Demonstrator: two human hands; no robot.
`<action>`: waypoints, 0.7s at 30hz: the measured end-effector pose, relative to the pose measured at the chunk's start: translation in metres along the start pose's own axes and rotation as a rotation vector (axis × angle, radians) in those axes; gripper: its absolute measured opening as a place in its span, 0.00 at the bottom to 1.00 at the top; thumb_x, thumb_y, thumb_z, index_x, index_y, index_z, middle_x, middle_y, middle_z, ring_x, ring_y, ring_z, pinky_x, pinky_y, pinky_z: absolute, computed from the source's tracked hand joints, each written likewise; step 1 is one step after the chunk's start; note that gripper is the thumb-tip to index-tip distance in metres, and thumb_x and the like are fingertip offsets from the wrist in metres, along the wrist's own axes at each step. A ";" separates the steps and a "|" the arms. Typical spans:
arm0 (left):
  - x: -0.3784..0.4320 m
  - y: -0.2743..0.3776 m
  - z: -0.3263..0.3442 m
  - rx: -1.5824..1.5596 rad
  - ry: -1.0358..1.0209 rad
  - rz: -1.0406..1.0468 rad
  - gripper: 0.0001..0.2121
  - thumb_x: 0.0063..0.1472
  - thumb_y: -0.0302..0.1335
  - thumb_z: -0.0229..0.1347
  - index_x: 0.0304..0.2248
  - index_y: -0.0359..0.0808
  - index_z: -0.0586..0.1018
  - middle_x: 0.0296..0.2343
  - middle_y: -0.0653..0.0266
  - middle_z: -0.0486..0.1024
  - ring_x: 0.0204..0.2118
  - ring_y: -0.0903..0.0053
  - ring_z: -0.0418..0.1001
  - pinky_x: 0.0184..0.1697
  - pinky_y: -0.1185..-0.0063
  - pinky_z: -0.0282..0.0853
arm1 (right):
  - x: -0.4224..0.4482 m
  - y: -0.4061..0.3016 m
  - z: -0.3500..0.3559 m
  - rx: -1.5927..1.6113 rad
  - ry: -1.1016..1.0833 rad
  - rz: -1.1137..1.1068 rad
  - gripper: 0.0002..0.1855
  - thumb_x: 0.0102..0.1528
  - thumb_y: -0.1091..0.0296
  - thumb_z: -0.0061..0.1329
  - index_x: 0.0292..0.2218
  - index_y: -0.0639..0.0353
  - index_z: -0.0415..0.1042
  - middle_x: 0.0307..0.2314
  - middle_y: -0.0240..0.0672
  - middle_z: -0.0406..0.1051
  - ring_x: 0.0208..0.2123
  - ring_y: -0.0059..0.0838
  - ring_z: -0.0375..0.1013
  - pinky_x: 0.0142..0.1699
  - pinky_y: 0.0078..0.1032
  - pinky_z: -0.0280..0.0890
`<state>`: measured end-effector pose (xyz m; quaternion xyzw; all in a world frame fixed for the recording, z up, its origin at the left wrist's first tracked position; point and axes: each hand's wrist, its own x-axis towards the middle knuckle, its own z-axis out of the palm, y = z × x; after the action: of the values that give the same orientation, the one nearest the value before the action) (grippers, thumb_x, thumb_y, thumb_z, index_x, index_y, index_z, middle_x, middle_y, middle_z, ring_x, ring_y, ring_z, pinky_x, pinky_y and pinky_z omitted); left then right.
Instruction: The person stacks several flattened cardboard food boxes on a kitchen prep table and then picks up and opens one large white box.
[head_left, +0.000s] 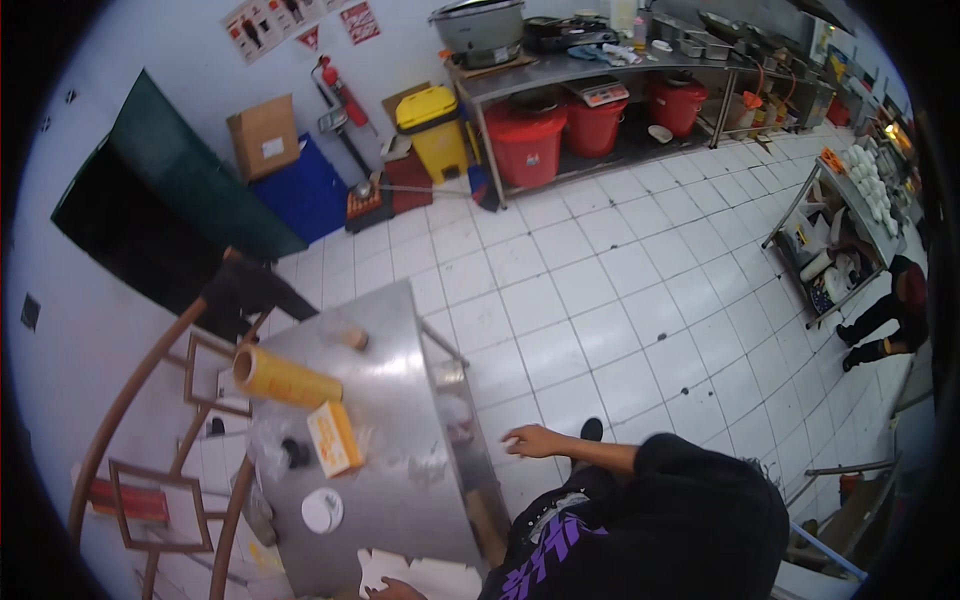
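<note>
At the bottom edge, my left hand (395, 590), partly cut off by the frame, has its fingers on a white cardboard box (450, 576). The box sits at the near end of a stainless steel table (405, 510). My right hand (531, 441) hangs over the tiled floor beyond the table's right edge, empty, with fingers loosely bent and apart. On the table lie a white round tub or lid (322, 511), a yellow-and-white carton (334, 439), a large roll of cling film (286, 377) and a small dark object (295, 453) beside clear plastic.
A brown wooden frame (124, 420) with dark cloth (255, 289) on it stands left of the table. At the back are a yellow bin (431, 127), red lidded tubs (527, 146) and a steel counter (585, 71). Another person (896, 319) is at right near a wheeled cart (832, 240).
</note>
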<state>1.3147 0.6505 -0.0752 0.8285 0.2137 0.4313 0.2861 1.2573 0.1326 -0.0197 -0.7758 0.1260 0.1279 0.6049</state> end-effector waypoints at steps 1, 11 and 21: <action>-0.020 0.023 0.006 -0.084 0.027 -0.004 0.28 0.38 0.20 0.60 0.44 0.24 0.68 0.38 0.47 0.70 0.39 0.60 0.68 0.47 0.65 0.63 | -0.014 0.024 -0.031 -0.009 0.091 0.143 0.23 0.50 0.57 0.49 0.46 0.58 0.69 0.31 0.44 0.74 0.29 0.32 0.76 0.40 0.27 0.69; -0.249 0.267 0.110 -0.108 -0.927 0.218 0.24 0.49 0.22 0.52 0.47 0.24 0.64 0.44 0.40 0.63 0.47 0.54 0.62 0.52 0.67 0.56 | -0.052 0.073 -0.249 0.342 0.531 0.269 0.24 0.50 0.58 0.49 0.47 0.60 0.68 0.32 0.45 0.74 0.28 0.31 0.76 0.38 0.26 0.68; -0.380 0.415 0.368 0.382 -2.063 0.636 0.13 0.48 0.27 0.52 0.35 0.32 0.74 0.25 0.55 0.73 0.26 0.64 0.72 0.30 0.67 0.68 | -0.139 0.330 -0.349 0.026 1.095 0.855 0.21 0.46 0.57 0.47 0.37 0.63 0.73 0.31 0.49 0.73 0.35 0.47 0.73 0.43 0.38 0.67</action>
<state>1.4632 0.0069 -0.1978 0.8392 -0.2887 -0.4555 0.0701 1.0278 -0.2781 -0.1879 -0.6036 0.7091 -0.0566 0.3601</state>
